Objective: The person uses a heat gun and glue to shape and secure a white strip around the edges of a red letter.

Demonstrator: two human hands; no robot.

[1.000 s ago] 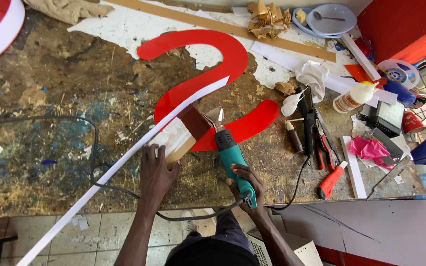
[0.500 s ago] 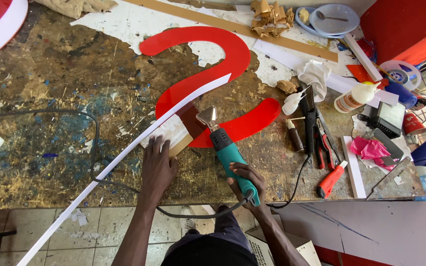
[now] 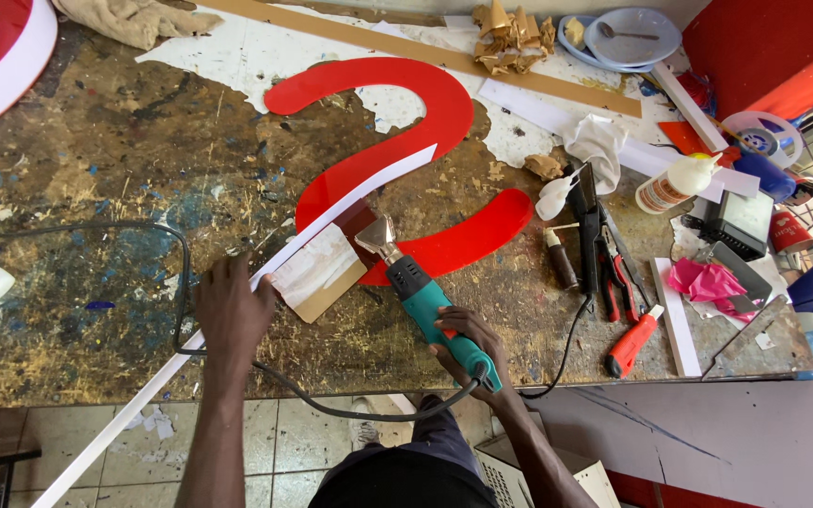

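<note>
Right hand (image 3: 463,343) is wrapped around the teal heat gun (image 3: 430,301) at lower centre; left hand (image 3: 230,310) presses flat, fingers spread, on the white strip (image 3: 265,273) running diagonally, likely thin, springy, softening where heated

We lose the white strip (image 3: 237,292) under our left hand (image 3: 231,315) and off the bottom edge; the red-and-white disc (image 3: 2,47) is cut off at top left.
</note>
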